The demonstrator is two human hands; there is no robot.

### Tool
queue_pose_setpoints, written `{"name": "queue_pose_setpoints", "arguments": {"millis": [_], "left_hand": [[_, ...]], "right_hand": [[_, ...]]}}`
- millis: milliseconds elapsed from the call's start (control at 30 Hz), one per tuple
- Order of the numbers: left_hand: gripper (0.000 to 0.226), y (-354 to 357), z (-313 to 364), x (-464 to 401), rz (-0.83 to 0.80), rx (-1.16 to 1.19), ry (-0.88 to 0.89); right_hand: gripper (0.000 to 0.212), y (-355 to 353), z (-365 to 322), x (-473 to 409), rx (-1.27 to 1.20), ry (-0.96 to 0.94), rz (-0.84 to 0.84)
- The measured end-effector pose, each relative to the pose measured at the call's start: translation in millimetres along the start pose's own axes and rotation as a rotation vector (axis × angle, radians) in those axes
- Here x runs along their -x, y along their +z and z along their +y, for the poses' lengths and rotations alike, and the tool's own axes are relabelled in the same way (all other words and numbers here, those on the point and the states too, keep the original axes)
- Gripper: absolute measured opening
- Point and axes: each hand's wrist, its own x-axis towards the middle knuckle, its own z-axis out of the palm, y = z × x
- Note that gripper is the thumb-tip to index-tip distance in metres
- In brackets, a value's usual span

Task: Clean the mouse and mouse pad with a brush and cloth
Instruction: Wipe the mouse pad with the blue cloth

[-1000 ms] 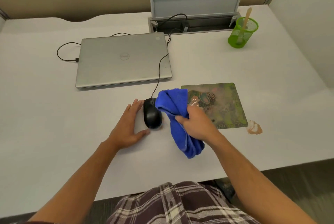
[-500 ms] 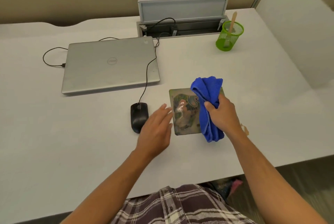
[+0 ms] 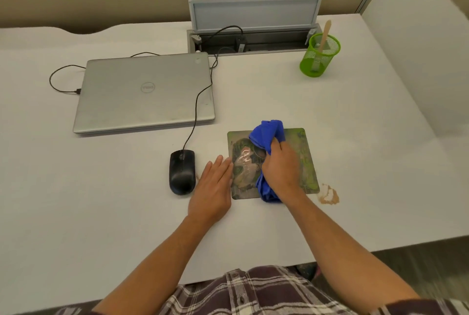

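A green printed mouse pad (image 3: 305, 157) lies on the white desk. My right hand (image 3: 280, 170) grips a bunched blue cloth (image 3: 269, 133) and presses it down on the middle of the pad. My left hand (image 3: 213, 187) lies flat and open on the desk, its fingertips at the pad's left edge. The black wired mouse (image 3: 182, 172) sits on the desk just left of my left hand, untouched. A wooden brush handle (image 3: 324, 35) sticks out of a green mesh cup (image 3: 318, 57) at the back right.
A shut silver laptop (image 3: 144, 91) lies at the back left with cables running to an open cable tray (image 3: 251, 43). A brown smear (image 3: 328, 195) marks the desk by the pad's near right corner. The desk's front edge (image 3: 279, 266) is close to my body.
My left hand let go of the mouse and moved right to the pad's edge. My right hand carried the cloth from the mouse onto the pad and lowered it there.
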Motion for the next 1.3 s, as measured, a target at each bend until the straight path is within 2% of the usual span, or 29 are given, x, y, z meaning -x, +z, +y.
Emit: {"name": "queue_pose_setpoints", "arguments": {"millis": [100, 367, 533, 667, 800, 933, 1000, 1067, 1133, 1200, 1300], "left_hand": [[0.049, 0.9, 0.0, -1.2, -0.016, -0.001, -0.022], [0.048, 4.4, -1.2, -1.4, -0.02, 0.016, -0.042], [0.049, 3.9, 1.1, -3.2, 0.007, 0.014, -0.041], [0.051, 3.6, 0.5, -3.5, -0.002, 0.009, -0.033], [0.052, 3.8, -0.9, -3.4, -0.008, 0.023, -0.028], [0.049, 3.9, 0.0, -2.3, 0.013, 0.023, -0.027], [0.049, 3.7, 0.3, -2.5, 0.013, 0.023, -0.025], [0.049, 3.3, -0.3, -2.7, 0.008, 0.014, -0.027], [0.049, 2.8, 0.2, -3.0, 0.01, 0.002, -0.031], [0.048, 2.1, 1.6, -3.2, 0.011, -0.003, -0.034], [0.048, 2.0, 2.2, -3.1, 0.005, -0.014, -0.037]], "right_hand": [[0.031, 0.4, -1.0, -8.2, -0.014, -0.025, -0.022], [0.02, 7.9, -21.0, -20.0, 0.062, -0.273, -0.135], [0.034, 2.3, -12.3, -19.4, 0.138, -0.424, -0.22], [0.041, -8.5, 2.4, -22.0, 0.232, -0.548, -0.361], [0.035, -37.2, 10.4, -30.2, 0.363, -0.647, -0.562], [0.023, -62.1, 1.5, -49.3, 0.517, -0.572, -0.728], [0.019, -66.4, 1.2, -53.6, 0.434, -0.481, -0.667], [0.016, -60.8, 2.1, -51.1, 0.307, -0.412, -0.501], [0.016, -45.3, -3.3, -44.1, 0.151, -0.329, -0.352], [0.016, -24.4, -16.4, -34.2, 0.001, -0.192, -0.271], [0.018, 6.2, -36.5, -16.8, -0.092, -0.105, -0.113]]}}
